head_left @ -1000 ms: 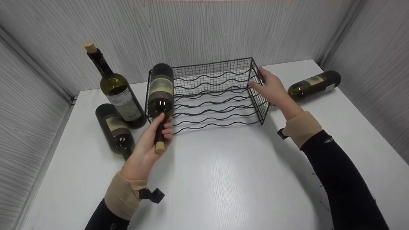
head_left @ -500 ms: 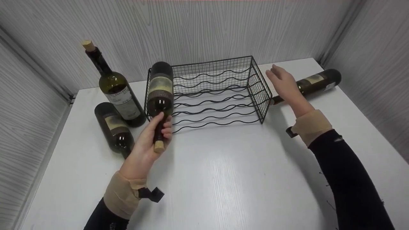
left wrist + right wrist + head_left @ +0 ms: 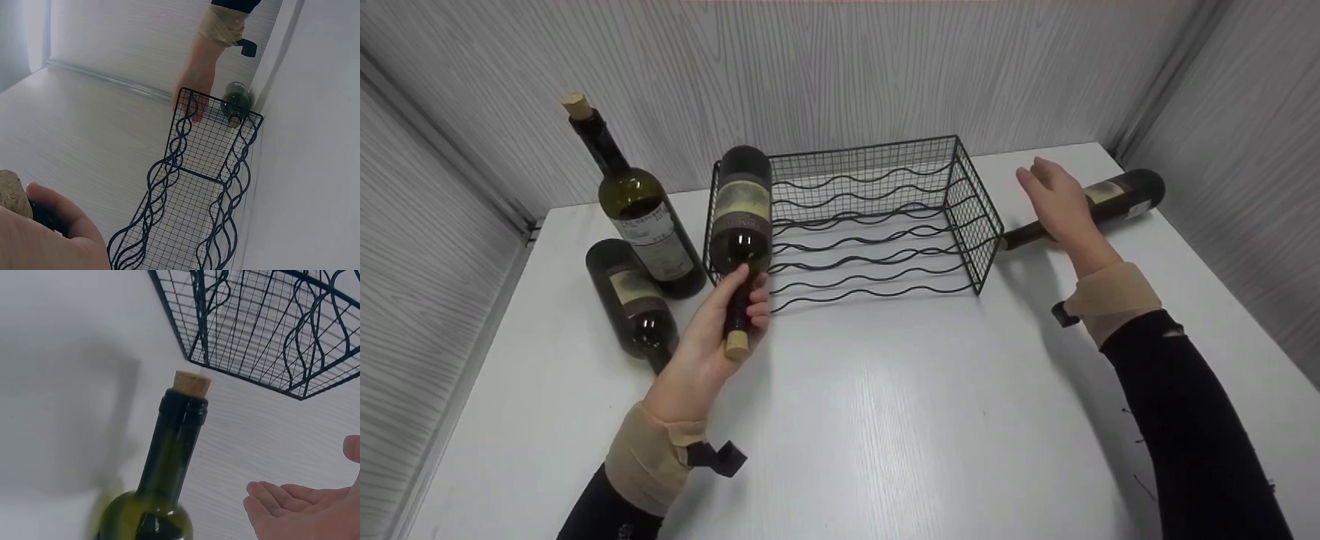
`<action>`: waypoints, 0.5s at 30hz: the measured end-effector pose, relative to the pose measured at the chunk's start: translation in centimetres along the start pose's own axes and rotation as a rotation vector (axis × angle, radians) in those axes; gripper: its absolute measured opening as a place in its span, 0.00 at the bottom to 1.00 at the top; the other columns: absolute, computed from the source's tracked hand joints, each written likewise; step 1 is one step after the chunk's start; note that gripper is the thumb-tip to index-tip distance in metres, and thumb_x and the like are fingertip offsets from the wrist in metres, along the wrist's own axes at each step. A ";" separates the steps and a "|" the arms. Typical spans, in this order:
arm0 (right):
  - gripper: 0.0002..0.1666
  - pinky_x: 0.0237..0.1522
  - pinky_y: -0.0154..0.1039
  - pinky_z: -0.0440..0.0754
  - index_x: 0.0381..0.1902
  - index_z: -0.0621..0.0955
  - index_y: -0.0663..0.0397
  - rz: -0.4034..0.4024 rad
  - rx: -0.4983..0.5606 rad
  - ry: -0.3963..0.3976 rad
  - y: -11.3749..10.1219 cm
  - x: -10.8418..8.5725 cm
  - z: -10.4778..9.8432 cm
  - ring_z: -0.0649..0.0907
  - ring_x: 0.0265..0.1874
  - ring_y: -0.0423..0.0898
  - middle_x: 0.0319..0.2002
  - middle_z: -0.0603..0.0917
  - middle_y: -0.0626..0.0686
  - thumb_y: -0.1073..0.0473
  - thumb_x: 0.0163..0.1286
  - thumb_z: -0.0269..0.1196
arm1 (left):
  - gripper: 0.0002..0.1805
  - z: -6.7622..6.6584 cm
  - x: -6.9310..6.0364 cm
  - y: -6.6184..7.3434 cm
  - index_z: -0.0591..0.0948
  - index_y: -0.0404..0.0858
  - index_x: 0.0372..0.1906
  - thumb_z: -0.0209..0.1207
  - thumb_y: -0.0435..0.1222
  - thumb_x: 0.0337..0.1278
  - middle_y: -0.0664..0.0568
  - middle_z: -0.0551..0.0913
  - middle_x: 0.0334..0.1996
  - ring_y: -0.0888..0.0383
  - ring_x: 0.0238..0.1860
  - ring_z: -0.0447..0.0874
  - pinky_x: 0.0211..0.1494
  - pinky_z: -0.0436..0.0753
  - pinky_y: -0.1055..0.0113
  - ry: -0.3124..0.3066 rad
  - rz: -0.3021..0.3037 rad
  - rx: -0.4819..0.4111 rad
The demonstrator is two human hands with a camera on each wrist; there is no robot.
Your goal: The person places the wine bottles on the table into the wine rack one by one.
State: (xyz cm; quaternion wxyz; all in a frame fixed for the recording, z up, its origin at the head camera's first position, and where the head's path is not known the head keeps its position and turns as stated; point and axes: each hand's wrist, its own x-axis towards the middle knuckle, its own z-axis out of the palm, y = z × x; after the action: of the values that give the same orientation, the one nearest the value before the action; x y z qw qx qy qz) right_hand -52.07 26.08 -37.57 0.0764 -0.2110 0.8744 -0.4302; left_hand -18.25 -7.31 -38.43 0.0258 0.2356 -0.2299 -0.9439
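My left hand (image 3: 709, 341) grips the neck of a dark wine bottle (image 3: 741, 214), its cork (image 3: 737, 343) towards me. The bottle's body lies over the left end of a black wire wine rack (image 3: 979, 229); whether its weight rests on the wavy wires I cannot tell. In the left wrist view, that cork (image 3: 13, 194) shows beside my thumb. To the right of the rack, my right hand (image 3: 1057, 199) hovers with relaxed fingers over another corked wine bottle (image 3: 1129, 196) lying on its side. The right wrist view shows this bottle's green neck (image 3: 171, 450) apart from my fingers.
Left of the rack, a corked wine bottle (image 3: 649, 232) stands upright. In front of it another bottle (image 3: 631, 296) lies, its neck hidden behind my left forearm. The white table (image 3: 877, 420) meets grained panels at the back and sides.
My right hand has come away from the rack's right side and moved right, over the lying bottle. The left hand and its bottle have stayed almost still.
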 end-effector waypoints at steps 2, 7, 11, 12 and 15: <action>0.46 0.80 0.57 0.68 0.85 0.52 0.63 0.012 -0.001 0.003 0.3 0.0 -0.2 0.61 0.83 0.63 0.84 0.58 0.66 0.37 0.86 0.45 | 0.16 -0.1 -0.1 0.0 0.71 0.37 0.54 0.48 0.47 0.85 0.54 0.75 0.26 0.64 0.21 0.73 0.23 0.76 0.79 -0.004 0.001 -0.007; 0.47 0.75 0.51 0.72 0.86 0.52 0.61 0.053 -0.019 0.021 1.1 0.1 -0.7 0.69 0.77 0.64 0.84 0.58 0.66 0.35 0.85 0.44 | 0.25 -0.7 -0.3 -0.2 0.72 0.36 0.58 0.38 0.53 0.87 0.54 0.80 0.29 0.63 0.24 0.78 0.28 0.81 0.77 -0.032 0.056 0.206; 0.48 0.87 0.55 0.56 0.85 0.52 0.63 0.069 -0.017 0.026 1.4 0.1 -1.0 0.62 0.82 0.64 0.84 0.58 0.67 0.35 0.84 0.45 | 0.41 -1.6 -0.5 0.1 0.74 0.30 0.63 0.25 0.60 0.84 0.56 0.87 0.31 0.63 0.26 0.85 0.33 0.85 0.74 0.004 0.178 0.676; 0.48 0.88 0.56 0.53 0.85 0.52 0.63 0.072 -0.011 0.025 1.5 0.2 -1.0 0.59 0.84 0.63 0.84 0.57 0.67 0.35 0.84 0.45 | 0.42 -1.9 -0.6 0.2 0.76 0.30 0.61 0.24 0.61 0.84 0.57 0.87 0.30 0.64 0.26 0.84 0.32 0.84 0.73 0.046 0.234 0.807; 0.48 0.88 0.56 0.52 0.85 0.52 0.63 0.081 0.001 0.018 1.5 0.3 -1.1 0.58 0.84 0.63 0.84 0.57 0.67 0.35 0.84 0.46 | 0.40 -2.8 -0.8 0.7 0.83 0.32 0.42 0.30 0.59 0.86 0.56 0.84 0.23 0.64 0.20 0.80 0.26 0.79 0.72 0.233 0.522 1.205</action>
State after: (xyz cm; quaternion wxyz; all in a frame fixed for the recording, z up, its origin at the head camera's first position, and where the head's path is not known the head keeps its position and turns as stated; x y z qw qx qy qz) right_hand -53.11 27.57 -38.07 0.0860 -0.1715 0.8827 -0.4290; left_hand -16.30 -8.99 -39.96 0.1418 0.2458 -0.7625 -0.5814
